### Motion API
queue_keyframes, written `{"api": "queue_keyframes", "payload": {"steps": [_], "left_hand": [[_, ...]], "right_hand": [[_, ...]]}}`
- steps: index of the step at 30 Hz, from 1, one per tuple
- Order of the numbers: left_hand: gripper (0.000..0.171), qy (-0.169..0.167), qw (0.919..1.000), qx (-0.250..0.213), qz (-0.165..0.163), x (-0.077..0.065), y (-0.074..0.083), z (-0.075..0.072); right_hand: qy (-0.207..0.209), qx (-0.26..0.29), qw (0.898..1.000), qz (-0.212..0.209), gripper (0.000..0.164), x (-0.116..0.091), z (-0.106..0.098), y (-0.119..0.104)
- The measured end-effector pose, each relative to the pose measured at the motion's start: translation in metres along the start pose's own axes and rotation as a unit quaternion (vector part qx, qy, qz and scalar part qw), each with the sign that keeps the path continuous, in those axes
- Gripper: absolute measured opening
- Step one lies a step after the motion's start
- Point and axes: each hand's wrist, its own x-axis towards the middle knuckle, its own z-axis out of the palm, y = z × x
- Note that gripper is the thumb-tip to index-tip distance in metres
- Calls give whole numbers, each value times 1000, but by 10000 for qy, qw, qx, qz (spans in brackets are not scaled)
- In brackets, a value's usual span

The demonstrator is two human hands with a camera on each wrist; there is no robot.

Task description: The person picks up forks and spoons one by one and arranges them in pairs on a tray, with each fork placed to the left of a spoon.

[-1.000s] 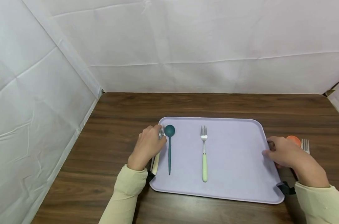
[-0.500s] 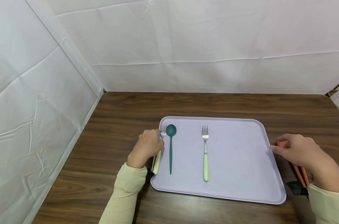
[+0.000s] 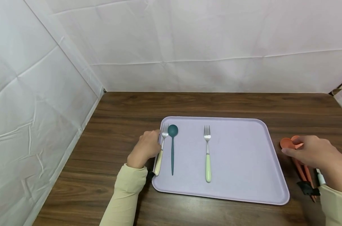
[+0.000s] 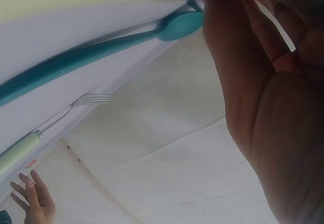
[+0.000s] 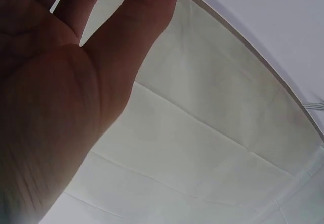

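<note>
In the head view a pale purple tray [image 3: 241, 157] bears a cream-handled fork [image 3: 158, 161] at its left edge, a dark green spoon [image 3: 172, 150] beside it, and a green-handled fork [image 3: 207, 157] near the middle. My left hand [image 3: 145, 147] is at the tray's left rim, next to the cream-handled fork. Its fingertips are partly hidden, so whether it pinches anything is unclear. My right hand [image 3: 315, 153] is over two orange spoons [image 3: 287, 143] lying right of the tray. Its fingers look loose and spread in the left wrist view, and no held thing shows.
A utensil with a pale handle [image 3: 320, 177] lies beside the orange spoons, partly under my right forearm. Dark wooden table [image 3: 216, 105] surrounds the tray. White sheeting [image 3: 210, 47] hangs behind the table and along the left side.
My right hand has left the tray's right rim and moved right, uncovering the orange spoons. My left hand has drawn back slightly from the cream-handled fork, so more of it shows.
</note>
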Motion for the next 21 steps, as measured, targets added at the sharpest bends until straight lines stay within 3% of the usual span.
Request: {"api": "queue_keyframes", "payload": {"steps": [4,8,14,21], "left_hand": [[29,-33,10000,-67,22,0,-1,0],[30,-89,9999,-138,39,1,-1,1],[38,-112,9999,-124,11,2,-1,1],[38,-76,9999,-59,33,2,-3,1]], "right_hand": [[19,-97,9999,-88,62,-2,-1,4],[-343,-125,9993,53,45,-2,-2,9],[-551,-204,9982,138,34,2,1,15],[-940,264,9945,387,18,5,9,12]]}}
